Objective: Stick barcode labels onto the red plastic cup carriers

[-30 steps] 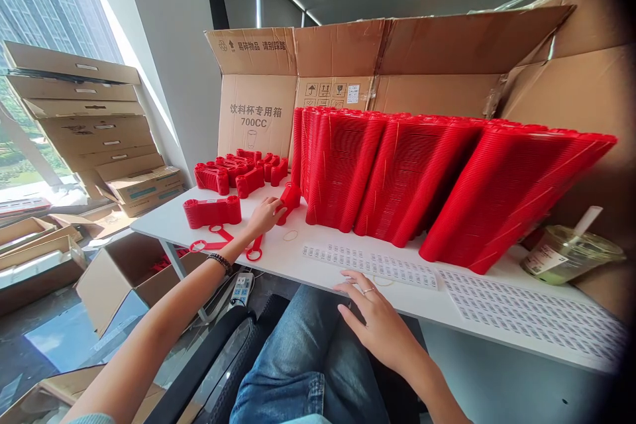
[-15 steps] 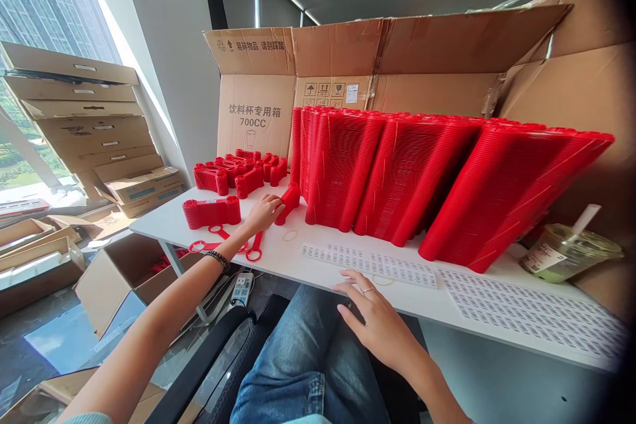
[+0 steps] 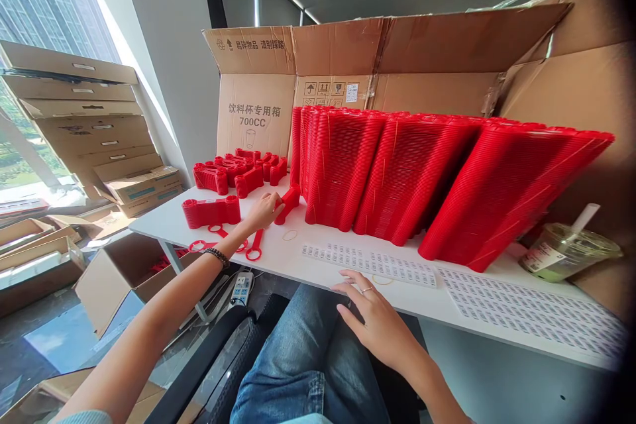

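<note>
My left hand [image 3: 265,212] reaches over the white table [image 3: 171,212] and touches the near side of a small red stack [image 3: 289,203]; its curled fingertips are partly hidden, so a grip cannot be made out. Just left of it lie a larger red bundle [image 3: 211,212] and a few loose red pieces with ring ends [image 3: 254,246]. My right hand [image 3: 375,318] hovers at the table's front edge, fingers apart and holding nothing. Beyond it lies a white sticker sheet [image 3: 368,264]. A thin rubber band [image 3: 289,235] rests between the hands.
Tall red stacks [image 3: 402,175] stand before an opened cardboard box [image 3: 256,93]. Several short red bundles [image 3: 249,180] sit at the back left. A drink cup [image 3: 569,253] and a larger sticker sheet [image 3: 531,311] are on the right. Open cartons [image 3: 119,278] stand on the floor, left.
My left hand has shifted very slightly left and its fingers have curled a little. My right hand has hardly moved.
</note>
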